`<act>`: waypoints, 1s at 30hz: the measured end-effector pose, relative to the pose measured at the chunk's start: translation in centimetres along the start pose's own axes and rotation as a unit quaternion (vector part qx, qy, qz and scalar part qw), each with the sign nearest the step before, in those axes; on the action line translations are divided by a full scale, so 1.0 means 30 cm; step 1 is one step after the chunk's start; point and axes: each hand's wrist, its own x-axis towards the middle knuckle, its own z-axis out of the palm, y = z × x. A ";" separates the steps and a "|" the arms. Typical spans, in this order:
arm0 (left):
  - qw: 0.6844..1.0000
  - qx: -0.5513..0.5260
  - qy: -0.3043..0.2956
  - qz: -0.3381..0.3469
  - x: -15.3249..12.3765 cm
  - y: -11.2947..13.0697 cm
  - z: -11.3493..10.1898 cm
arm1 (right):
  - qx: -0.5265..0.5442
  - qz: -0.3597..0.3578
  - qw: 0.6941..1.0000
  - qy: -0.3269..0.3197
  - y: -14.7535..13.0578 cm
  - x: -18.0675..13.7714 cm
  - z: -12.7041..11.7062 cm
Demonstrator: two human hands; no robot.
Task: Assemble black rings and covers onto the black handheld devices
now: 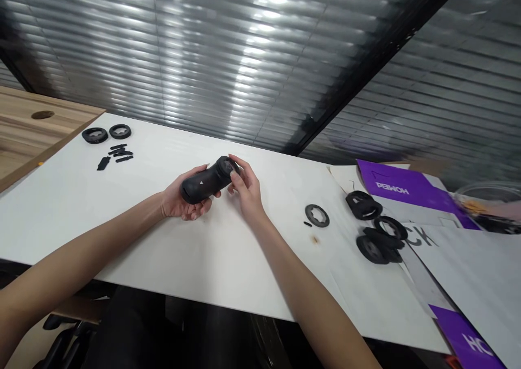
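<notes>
A black cylindrical device [203, 185] with a small white triangle on its side is held tilted above the table, its round end up and to the right. My left hand [183, 198] cradles its lower body from below, fingers wrapped underneath. With thumb and fingers, my right hand [246, 187] grips the round end cap [226, 166]. What this device is exactly, I cannot make out. To the right of my right hand, a flat dark ring [317, 215] with a notched opening lies on the table beside a small black strip [307, 224].
Two black rings [95, 135] and several black strips [118, 153] lie at the far left of the white table [163, 260]. Several black ring parts [376, 244] are heaped at right, near purple-and-white cardboard [407, 184]. Slatted blinds [203, 59] rise behind.
</notes>
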 end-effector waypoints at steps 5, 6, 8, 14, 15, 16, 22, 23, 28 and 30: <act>0.996 -0.038 -0.077 0.014 0.019 -0.018 -0.009 | 0.013 -0.044 0.999 -0.023 0.011 0.006 -0.011; 0.995 -0.041 -0.087 0.015 0.021 -0.022 -0.011 | 0.021 -0.044 0.998 -0.034 0.012 0.005 -0.012; 0.994 -0.042 -0.097 0.018 0.023 -0.029 -0.012 | 0.039 -0.028 0.997 -0.056 0.013 0.003 -0.013; 0.995 -0.057 -0.077 0.028 0.027 -0.035 0.000 | 0.030 0.010 0.999 -0.021 0.021 -0.008 -0.016; 0.995 -0.062 -0.070 0.030 0.028 -0.035 0.003 | 0.029 0.011 0.999 -0.015 0.021 -0.011 -0.016; 0.995 -0.067 -0.064 0.031 0.030 -0.034 0.005 | 0.031 0.011 0.999 -0.014 0.019 -0.013 -0.016; 0.998 -0.051 -0.031 0.032 0.028 -0.037 0.031 | -0.002 -0.018 1.000 0.002 0.018 -0.015 -0.010; 0.998 -0.038 -0.022 0.043 0.029 -0.041 0.040 | 0.001 -0.007 1.000 0.004 0.026 -0.009 -0.010; 0.976 0.028 0.111 0.184 0.059 -0.078 0.061 | 0.086 0.058 0.994 -0.018 0.084 0.022 -0.019; 0.964 0.044 0.139 0.223 0.074 -0.089 0.032 | 0.096 0.063 0.993 -0.017 0.098 0.025 -0.019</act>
